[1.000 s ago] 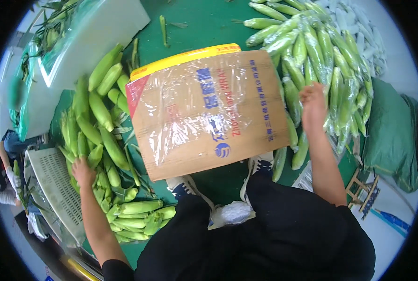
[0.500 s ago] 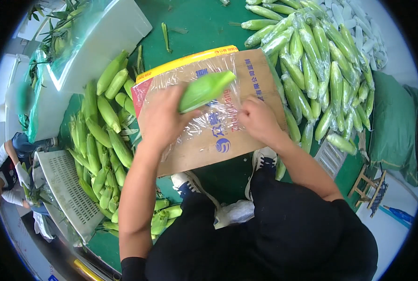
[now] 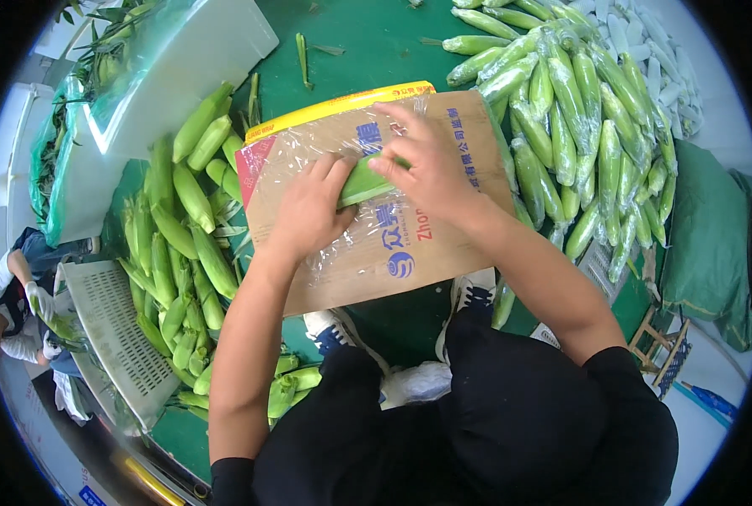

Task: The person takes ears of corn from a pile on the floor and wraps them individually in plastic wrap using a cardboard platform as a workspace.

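An ear of corn in its green husk lies over a brown cardboard sheet. My left hand is closed around its left end. At the other end, my right hand closes its thumb and fingers over the tip, with the index finger stretched out. That tip is mostly hidden by the right hand. Clear plastic film is spread, wrinkled, on the cardboard under both hands. Along the cardboard's far edge lies a yellow film box.
Unwrapped corn is piled at left beside a white crate and a white foam box. Film-wrapped corn is heaped at right, near a green sack. A co-worker's gloved hand shows at far left.
The corn has come down onto the film from above it. My right hand has moved up and left from the cardboard's right side to the corn's tip.
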### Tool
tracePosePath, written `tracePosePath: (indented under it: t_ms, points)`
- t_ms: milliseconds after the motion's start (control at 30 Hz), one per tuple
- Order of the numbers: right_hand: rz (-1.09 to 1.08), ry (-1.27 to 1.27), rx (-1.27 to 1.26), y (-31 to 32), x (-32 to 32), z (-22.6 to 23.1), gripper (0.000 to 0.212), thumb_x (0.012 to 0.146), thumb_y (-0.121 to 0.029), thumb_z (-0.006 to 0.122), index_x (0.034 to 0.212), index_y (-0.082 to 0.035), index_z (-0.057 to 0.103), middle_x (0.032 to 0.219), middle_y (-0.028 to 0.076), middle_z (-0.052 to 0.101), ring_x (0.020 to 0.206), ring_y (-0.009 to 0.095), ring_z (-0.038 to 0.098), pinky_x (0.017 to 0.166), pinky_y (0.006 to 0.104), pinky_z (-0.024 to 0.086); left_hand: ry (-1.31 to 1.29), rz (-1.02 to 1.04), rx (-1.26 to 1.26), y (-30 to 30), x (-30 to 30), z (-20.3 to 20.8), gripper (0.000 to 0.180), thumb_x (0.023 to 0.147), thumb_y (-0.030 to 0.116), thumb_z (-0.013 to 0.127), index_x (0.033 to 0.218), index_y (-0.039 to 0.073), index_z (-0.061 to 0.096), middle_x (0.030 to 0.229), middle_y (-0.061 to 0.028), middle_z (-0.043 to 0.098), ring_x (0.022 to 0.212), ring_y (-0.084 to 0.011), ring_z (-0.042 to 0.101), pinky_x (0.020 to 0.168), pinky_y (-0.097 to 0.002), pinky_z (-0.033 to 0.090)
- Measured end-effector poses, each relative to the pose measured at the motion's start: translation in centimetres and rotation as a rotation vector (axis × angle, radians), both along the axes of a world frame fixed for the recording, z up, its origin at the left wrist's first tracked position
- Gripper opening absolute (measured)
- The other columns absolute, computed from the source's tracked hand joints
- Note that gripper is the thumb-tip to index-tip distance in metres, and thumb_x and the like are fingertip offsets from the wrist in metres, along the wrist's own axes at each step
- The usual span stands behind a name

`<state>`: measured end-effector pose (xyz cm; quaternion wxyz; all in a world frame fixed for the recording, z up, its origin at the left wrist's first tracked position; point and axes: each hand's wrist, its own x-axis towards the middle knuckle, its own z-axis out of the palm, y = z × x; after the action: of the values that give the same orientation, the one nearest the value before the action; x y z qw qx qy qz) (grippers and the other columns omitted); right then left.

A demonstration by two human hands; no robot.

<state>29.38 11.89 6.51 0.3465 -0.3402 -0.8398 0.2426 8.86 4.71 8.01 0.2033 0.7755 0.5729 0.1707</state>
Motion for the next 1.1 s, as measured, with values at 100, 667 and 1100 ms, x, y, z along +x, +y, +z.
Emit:
tracePosePath:
  t_ms: [100, 667, 1100]
  points:
    - [-0.091, -0.144, 0.221, -0.2, 0.5, -0.8, 0.050, 0.075, -0.043, 0.080, 0.112, -0.009, 0.070, 0.130, 0.005, 0.055, 0.123, 0.029, 0.049, 0.102, 0.0445, 0.037, 0.127, -0.021, 0.154, 0.0, 0.2, -0.1, 0.058, 0.070, 0.013, 0.077, 0.124, 0.005, 0.055, 0.117, -0.0150, 0.055, 0.110, -0.0401, 0.053, 0.095, -0.0467, 0.046]
    - [0.130, -0.415, 0.227, 0.2, 0.7, -0.1, 0.054, 0.071, -0.040, 0.082, 0.108, -0.005, 0.063, 0.105, 0.010, 0.057, 0.097, 0.030, 0.060, 0.081, 0.0408, 0.052, 0.030, 0.819, 0.331, -12.2, -5.2, -4.6, 0.011, 0.093, 0.002, 0.058, 0.100, 0.006, 0.065, 0.091, -0.0131, 0.063, 0.084, -0.0280, 0.064, 0.074, -0.0378, 0.051]
    - [0.274, -0.222, 0.115, 1.7, 2.1, -0.7, 0.061, 0.071, -0.045, 0.081, 0.111, -0.005, 0.058, 0.108, 0.011, 0.057, 0.105, 0.036, 0.055, 0.096, 0.0499, 0.043, 0.173, 0.141, -0.154, -0.4, 4.8, 1.0, 0.062, 0.087, 0.051, 0.065, 0.125, 0.003, 0.055, 0.133, -0.0217, 0.051, 0.128, -0.0427, 0.044, 0.106, -0.0600, 0.032]
